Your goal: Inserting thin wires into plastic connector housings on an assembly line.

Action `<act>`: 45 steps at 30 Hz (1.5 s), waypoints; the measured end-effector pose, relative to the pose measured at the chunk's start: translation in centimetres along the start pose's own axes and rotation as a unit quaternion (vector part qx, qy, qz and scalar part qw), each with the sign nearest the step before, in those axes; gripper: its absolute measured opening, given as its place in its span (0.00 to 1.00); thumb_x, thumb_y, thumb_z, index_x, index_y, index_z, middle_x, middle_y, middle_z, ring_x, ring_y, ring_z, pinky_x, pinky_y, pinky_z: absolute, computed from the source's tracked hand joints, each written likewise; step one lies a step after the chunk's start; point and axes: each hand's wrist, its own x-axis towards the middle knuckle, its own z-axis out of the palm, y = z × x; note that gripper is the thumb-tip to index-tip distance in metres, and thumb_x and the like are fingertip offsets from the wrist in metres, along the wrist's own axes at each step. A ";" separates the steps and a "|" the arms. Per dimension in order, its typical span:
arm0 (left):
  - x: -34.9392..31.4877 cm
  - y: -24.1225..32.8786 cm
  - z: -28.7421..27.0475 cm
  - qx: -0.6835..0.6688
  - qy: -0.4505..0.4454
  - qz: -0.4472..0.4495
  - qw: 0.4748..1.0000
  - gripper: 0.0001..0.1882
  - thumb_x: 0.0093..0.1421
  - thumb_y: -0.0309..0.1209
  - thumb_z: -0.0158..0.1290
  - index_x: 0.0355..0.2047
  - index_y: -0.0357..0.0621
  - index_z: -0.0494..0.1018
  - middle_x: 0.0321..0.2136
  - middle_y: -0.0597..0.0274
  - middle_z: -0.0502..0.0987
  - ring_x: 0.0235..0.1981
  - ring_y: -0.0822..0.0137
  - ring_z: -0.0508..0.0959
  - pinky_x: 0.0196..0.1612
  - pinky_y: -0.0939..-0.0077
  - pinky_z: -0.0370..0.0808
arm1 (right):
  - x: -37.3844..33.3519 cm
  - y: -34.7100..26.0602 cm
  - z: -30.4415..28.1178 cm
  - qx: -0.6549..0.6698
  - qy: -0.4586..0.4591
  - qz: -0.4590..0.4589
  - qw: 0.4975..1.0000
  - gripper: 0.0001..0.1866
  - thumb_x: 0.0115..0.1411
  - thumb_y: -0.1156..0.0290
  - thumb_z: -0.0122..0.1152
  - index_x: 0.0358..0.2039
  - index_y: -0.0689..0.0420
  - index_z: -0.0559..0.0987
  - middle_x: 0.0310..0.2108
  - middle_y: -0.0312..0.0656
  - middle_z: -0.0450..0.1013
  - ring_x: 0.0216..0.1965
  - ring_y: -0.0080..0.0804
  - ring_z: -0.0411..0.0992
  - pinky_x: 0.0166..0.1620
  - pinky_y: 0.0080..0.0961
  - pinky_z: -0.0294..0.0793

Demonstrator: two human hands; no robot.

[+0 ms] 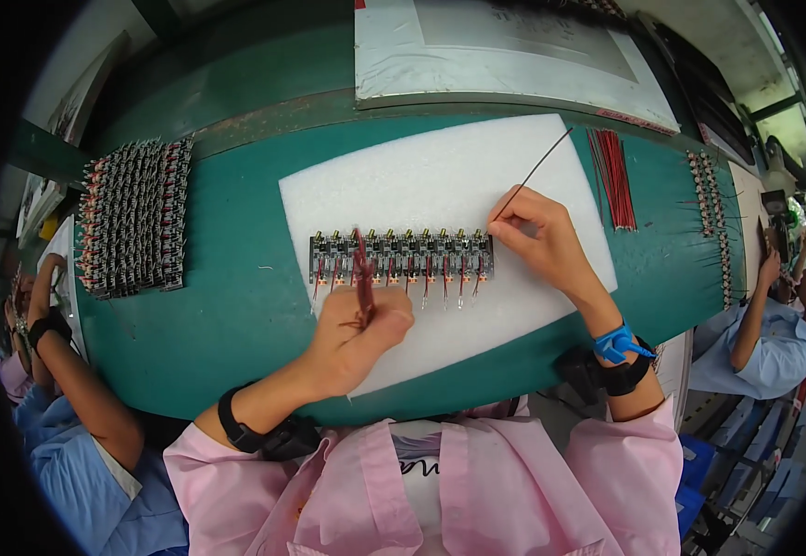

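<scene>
On the white foam sheet (440, 190) lies a row of joined circuit boards (389, 258), with short red wires hanging off its near edge. My left hand (361, 334) is closed around a dark red bundle of thin wires (363, 273) that stands up over the left part of the boards and hides some of them. Past the right end of the row, the fingertips of my right hand (537, 236) pinch one thin dark wire (535, 173), which slants up and to the right.
Stacked circuit boards (134, 218) stand on the green table mat (236, 324) at left. Red wires (613, 181) lie right of the foam, with strips of small parts (713, 222) farther right. A white panel (505, 56) spans the back. People in blue sit at both sides.
</scene>
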 end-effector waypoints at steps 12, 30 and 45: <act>0.7 0.7 -2.0 -0.026 0.046 -0.008 0.999 0.20 0.57 0.35 0.40 0.11 0.42 0.54 0.09 0.70 0.55 0.12 0.78 0.53 0.14 0.83 0.49 | 0.2 -0.3 -0.3 0.000 -0.026 0.021 0.999 0.02 0.46 0.81 0.54 0.22 0.64 0.71 0.24 0.37 0.66 0.26 0.21 0.63 0.28 0.15 0.62; 1.0 1.0 -1.8 0.015 0.075 0.002 0.997 0.25 0.56 0.45 0.41 0.09 0.46 0.50 0.08 0.69 0.51 0.09 0.77 0.53 0.10 0.83 0.49 | 0.3 -0.1 -0.6 -0.009 -0.039 -0.004 0.999 0.02 0.45 0.82 0.53 0.23 0.65 0.71 0.24 0.38 0.66 0.26 0.23 0.65 0.28 0.16 0.65; 1.1 1.0 -1.8 0.039 0.082 -0.015 0.996 0.24 0.57 0.45 0.39 0.10 0.47 0.50 0.08 0.70 0.51 0.09 0.77 0.53 0.10 0.84 0.48 | 0.1 -0.3 -0.2 -0.059 -0.012 -0.032 0.998 0.02 0.44 0.81 0.54 0.22 0.64 0.71 0.21 0.38 0.66 0.23 0.24 0.65 0.25 0.16 0.64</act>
